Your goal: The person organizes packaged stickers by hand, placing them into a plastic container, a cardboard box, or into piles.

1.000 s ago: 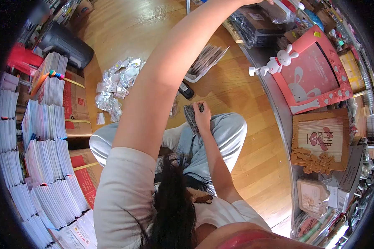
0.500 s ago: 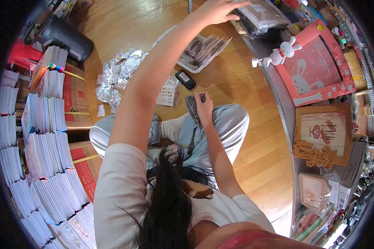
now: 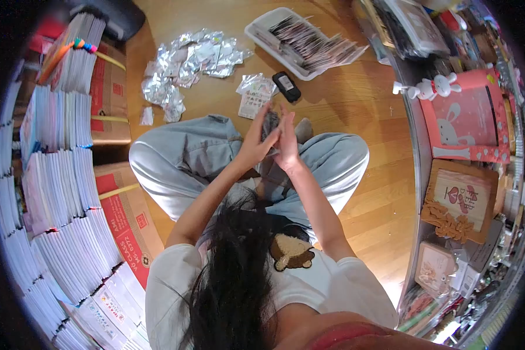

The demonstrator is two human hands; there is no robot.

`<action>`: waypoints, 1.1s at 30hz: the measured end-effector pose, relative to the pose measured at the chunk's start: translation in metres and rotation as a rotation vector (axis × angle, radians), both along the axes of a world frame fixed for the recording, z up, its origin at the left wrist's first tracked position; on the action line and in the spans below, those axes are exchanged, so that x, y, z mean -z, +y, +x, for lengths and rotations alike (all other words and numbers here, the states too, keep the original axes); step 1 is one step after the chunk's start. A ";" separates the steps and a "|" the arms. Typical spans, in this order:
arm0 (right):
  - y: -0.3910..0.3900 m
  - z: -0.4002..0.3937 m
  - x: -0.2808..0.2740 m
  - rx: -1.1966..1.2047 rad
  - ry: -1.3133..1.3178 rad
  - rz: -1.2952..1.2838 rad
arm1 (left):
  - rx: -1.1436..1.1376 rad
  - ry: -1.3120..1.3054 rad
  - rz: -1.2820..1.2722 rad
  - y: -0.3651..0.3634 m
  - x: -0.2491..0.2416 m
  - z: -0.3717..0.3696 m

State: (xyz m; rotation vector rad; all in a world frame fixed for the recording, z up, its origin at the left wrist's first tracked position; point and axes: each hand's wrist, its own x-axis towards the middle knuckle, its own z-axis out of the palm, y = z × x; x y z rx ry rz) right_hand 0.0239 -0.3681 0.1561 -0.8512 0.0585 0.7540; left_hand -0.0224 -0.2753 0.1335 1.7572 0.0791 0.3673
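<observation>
Both hands meet above the crossed legs, with a small dark grey item [image 3: 269, 125] between them. My left hand [image 3: 255, 141] presses on its left side, and my right hand [image 3: 287, 143] lies along its right side; the fingers partly hide it. Just beyond the fingertips, a printed card sheet [image 3: 253, 105] in clear wrap lies on the wooden floor. Beside that sheet is a black oblong device [image 3: 286, 87] with a pale label. Many shiny clear packets [image 3: 195, 58] are spread farther left.
A white basket [image 3: 265, 45] holds many upright flat packets. Stacked books [image 3: 73, 192] and cardboard boxes [image 3: 128, 216] line the left side. Along the right, a shelf edge [image 3: 421, 175] bears a pink rabbit frame [image 3: 461, 119] and a wooden frame [image 3: 464, 195].
My left hand has come back from the wrapped stack at the upper right to the grey item beside my right hand. The view has shifted, so the floor items appear higher.
</observation>
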 end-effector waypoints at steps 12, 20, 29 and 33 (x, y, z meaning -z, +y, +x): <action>0.097 0.061 0.068 -0.389 -0.761 -0.767 | -0.747 -0.254 -0.706 0.222 -0.030 -0.048; 0.214 0.122 0.094 -0.253 -1.709 -0.998 | -0.835 -0.272 -1.218 0.260 0.013 -0.052; 0.264 0.128 0.104 -0.313 -2.075 -1.286 | -0.873 -0.246 -1.294 0.263 0.026 -0.049; 0.265 0.129 0.092 -0.339 -1.775 -1.095 | -0.825 -0.271 -1.285 0.262 0.027 -0.049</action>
